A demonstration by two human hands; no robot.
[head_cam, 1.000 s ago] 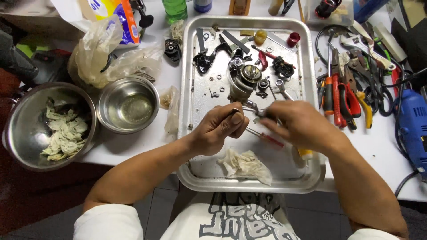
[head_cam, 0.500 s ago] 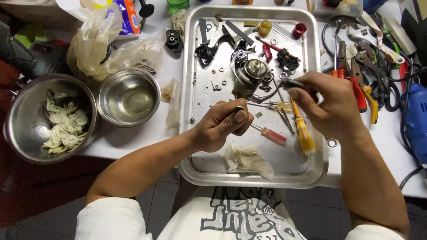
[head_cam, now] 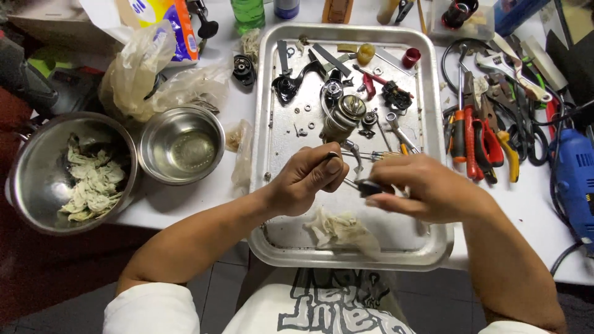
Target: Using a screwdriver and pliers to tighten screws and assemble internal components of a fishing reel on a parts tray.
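— What are the fingers doing?

— The left hand (head_cam: 307, 179) is curled narrow, thumb and forefinger pinched on a small dark part (head_cam: 333, 156) at the fingertips. The right hand (head_cam: 427, 188) is closed round a small black piece (head_cam: 370, 187), with a thin metal rod sticking out of it toward the left hand. What exactly the piece is, I cannot tell.

— Where are they?

— Both hover over the middle of a metal tray (head_cam: 272, 99), close together, nearly touching. Just beyond them on the tray lies a partly dismantled fishing reel body (head_cam: 343, 117), with washers, screws and black parts scattered around it, a small red cap (head_cam: 411, 57) and a yellowish cap (head_cam: 365, 54) near the far edge.

— Anything nearer the person?

— A crumpled white rag (head_cam: 343, 229) lies on the tray, just below the hands.

— And off the tray?

— To the person's left, a steel bowl (head_cam: 180, 143) stands on the white table, and beside it a larger steel bowl (head_cam: 25, 161) holding wadded white wipes. Behind them sit crumpled plastic bags (head_cam: 133, 74). To the right lie pliers with red handles (head_cam: 473, 142), wrenches, and a blue power tool (head_cam: 575, 179) at the table's edge.
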